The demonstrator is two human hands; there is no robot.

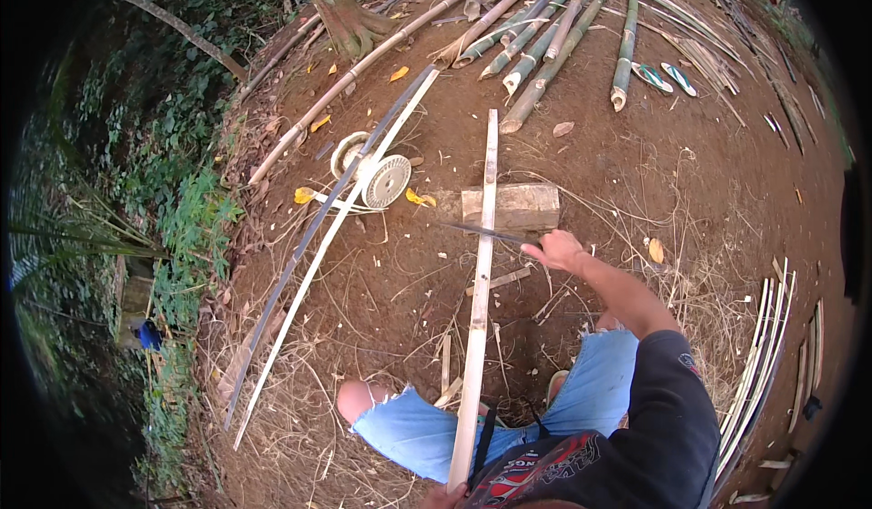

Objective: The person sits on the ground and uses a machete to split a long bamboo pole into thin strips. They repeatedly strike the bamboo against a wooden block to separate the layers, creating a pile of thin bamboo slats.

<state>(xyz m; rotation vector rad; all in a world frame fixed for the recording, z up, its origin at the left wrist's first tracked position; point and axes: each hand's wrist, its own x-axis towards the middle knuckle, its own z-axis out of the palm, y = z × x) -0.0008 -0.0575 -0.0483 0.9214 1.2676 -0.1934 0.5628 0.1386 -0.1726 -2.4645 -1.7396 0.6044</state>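
Observation:
A long pale split bamboo strip (477, 336) runs from the lower edge away from me, its far part resting across a squared wooden block (531, 207). My left hand (443, 498), partly cut off by the lower edge, is closed around the strip's near end. Just right of the strip, my right hand (556, 252) is wrapped round the handle of a knife, which the fingers mostly hide. The dark, narrow knife blade (509, 236) points left and crosses over the strip near the block; whether it touches the wood I cannot tell.
To the left, two long strips (313, 273) lie over two round pale slotted discs (388, 182). Bamboo poles (568, 50) are heaped at the far side, near a tree trunk (336, 9) and a pair of flip-flops (665, 79). More split strips (758, 364) lie at right.

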